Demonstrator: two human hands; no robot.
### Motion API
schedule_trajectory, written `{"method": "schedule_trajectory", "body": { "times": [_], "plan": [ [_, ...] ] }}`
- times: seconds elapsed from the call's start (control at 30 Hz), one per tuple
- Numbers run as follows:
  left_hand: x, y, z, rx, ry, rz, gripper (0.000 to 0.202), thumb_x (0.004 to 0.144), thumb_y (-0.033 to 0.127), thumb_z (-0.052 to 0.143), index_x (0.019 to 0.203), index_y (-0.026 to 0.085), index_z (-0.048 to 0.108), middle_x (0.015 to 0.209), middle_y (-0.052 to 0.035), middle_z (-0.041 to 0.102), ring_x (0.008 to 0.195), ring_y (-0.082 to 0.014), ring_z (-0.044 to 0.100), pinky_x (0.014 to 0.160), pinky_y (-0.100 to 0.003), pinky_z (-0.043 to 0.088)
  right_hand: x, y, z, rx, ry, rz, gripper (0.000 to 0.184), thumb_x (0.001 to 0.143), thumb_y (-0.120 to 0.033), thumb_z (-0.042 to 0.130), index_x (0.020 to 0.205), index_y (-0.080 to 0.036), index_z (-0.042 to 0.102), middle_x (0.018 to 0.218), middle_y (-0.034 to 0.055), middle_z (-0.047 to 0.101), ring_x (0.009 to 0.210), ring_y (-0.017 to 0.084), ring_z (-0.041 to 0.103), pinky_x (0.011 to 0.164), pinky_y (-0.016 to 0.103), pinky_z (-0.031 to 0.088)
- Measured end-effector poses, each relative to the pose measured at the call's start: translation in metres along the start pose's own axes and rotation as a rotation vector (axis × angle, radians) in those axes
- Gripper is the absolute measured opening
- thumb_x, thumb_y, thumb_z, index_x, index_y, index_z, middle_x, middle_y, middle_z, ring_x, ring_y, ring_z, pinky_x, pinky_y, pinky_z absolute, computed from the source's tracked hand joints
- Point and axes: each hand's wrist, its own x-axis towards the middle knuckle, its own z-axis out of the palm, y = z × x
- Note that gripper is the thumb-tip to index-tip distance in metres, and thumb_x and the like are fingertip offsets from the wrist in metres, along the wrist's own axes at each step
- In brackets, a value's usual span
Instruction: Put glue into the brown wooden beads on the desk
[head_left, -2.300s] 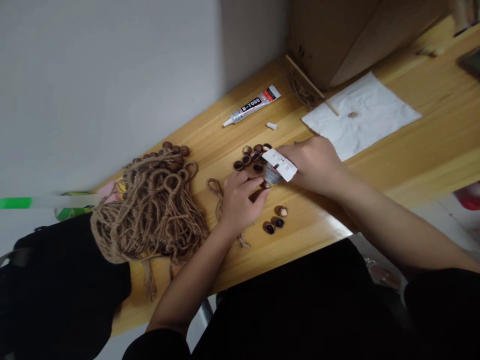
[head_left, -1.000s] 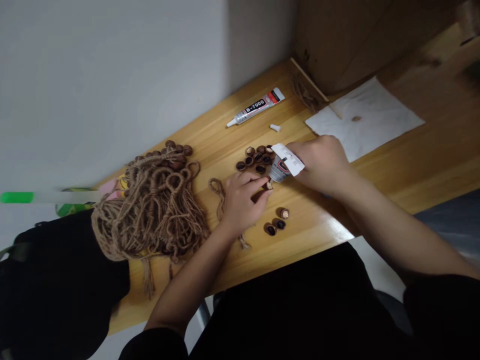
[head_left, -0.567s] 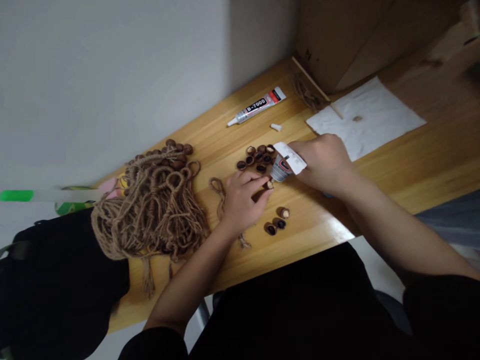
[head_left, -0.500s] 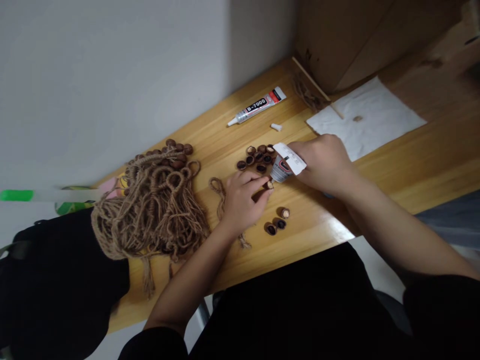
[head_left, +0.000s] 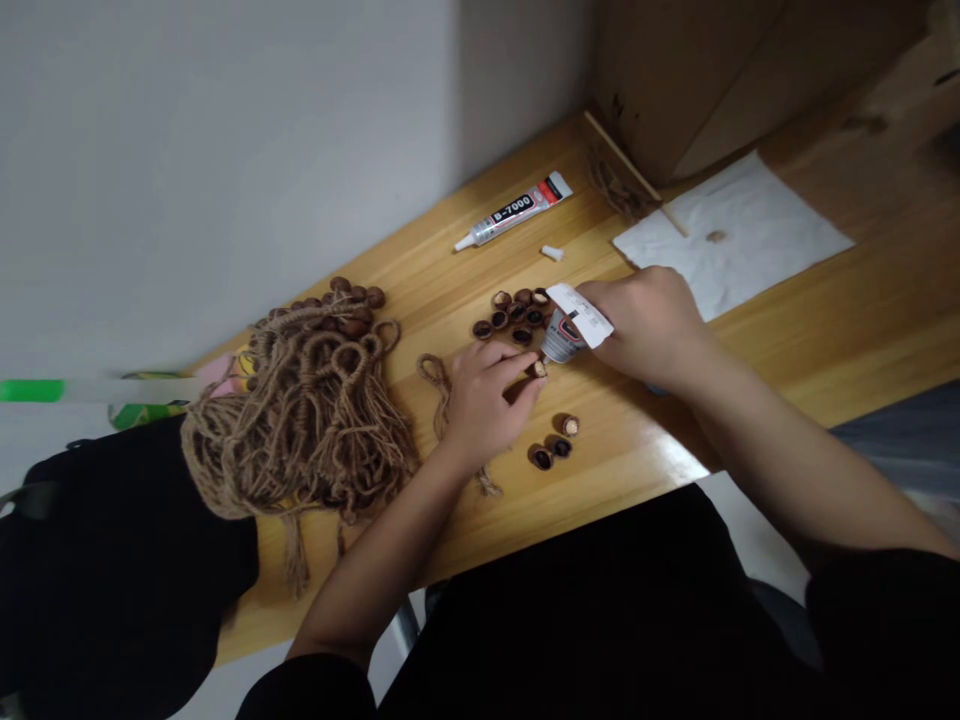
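Between the thumb and fingers of my left hand [head_left: 487, 405] is a small brown nutshell half [head_left: 539, 369], its pale inner side showing. My right hand [head_left: 649, 325] grips a silver glue tube [head_left: 562, 338] with a white end, nozzle pointing down at the shell; the nozzle tip is mostly hidden by my fingers. Just beyond my left hand lies a cluster of several nutshell halves [head_left: 517, 312], some dark inside. Nearer me are a few more nutshell halves [head_left: 561, 448]. A looped length of twine [head_left: 433, 372] runs under my left hand.
A heap of knotted twine [head_left: 307, 420] with round brown nuts [head_left: 358, 298] covers the left of the wooden table [head_left: 420, 270]. Toward the wall lie a B-7000 glue tube [head_left: 514, 212] and a white cap [head_left: 553, 254]. A white tissue [head_left: 739, 235] and thin stick [head_left: 626, 160] are by a cardboard box [head_left: 675, 80].
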Motion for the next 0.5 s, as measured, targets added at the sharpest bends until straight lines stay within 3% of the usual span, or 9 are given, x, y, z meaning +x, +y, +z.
{"method": "schedule_trajectory", "body": {
  "times": [0.5],
  "plan": [
    [-0.0004, -0.0005, -0.0001, -0.004, 0.010, 0.012, 0.013, 0.081, 0.025, 0.064, 0.092, 0.021, 0.070, 0.088, -0.0035, 0.067, 0.086, -0.0201, 0.061, 0.081, -0.037, 0.043, 0.0003, 0.0010, 0.0025, 0.012, 0.053, -0.018, 0.023, 0.067, -0.022, 0.048, 0.081, -0.017, 0.065, 0.070, 0.0089, 0.065, 0.064, 0.021, 0.055, 0.056, 0.028, 0.023]
  ]
}}
